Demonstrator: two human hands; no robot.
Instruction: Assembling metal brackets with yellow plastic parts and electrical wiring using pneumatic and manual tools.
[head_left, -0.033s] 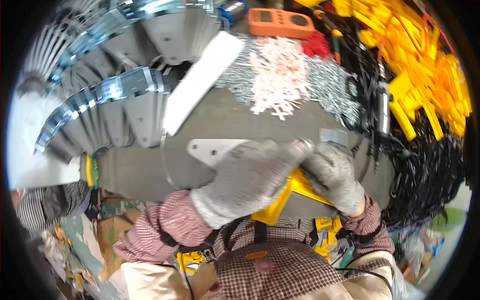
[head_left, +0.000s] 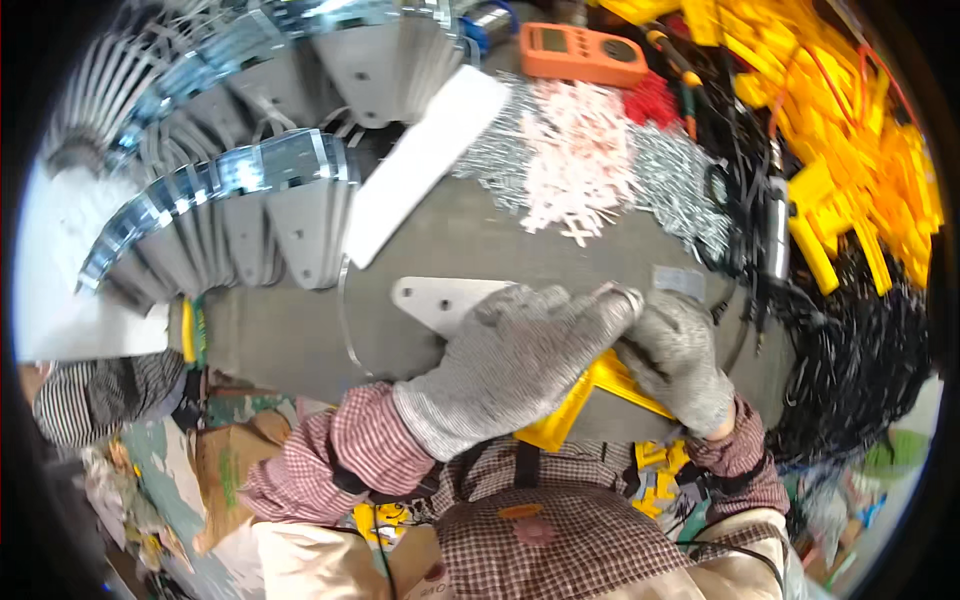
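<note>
Holding the left hand [head_left: 510,360] and the right hand [head_left: 672,345] together over the grey counter [head_left: 290,335], gloved in grey knit. Shows the left hand stretched out, fingers angled toward its partner; shows the right hand bent over, fingers curled downward. Cannot tell any grip, with palms and most fingertips hidden.

Showing, partly under both hands and on their body side, glossy yellow plastic [head_left: 556,415] in a V shape: smooth, straight-edged, one arm slanting toward the body, the other passing below the right hand. Cannot tell one piece from two, with part covered. Leaving partly uncovered, to the left of the left hand's fingers, a flat, pale grey metal plate [head_left: 425,295] with a rounded corner and two dark holes.

Placing the counter's near edge close on the body side of the hands, just beside the nearer yellow end. Offering most room left of the left hand, and also beyond both hands, as far as a white bar [head_left: 425,165] ahead-left and pale pink strips [head_left: 578,150] straight ahead. Narrowing right of the right hand toward a heap of black strands [head_left: 850,370], with a small translucent grey sheet [head_left: 678,280] just beyond that hand.
</note>
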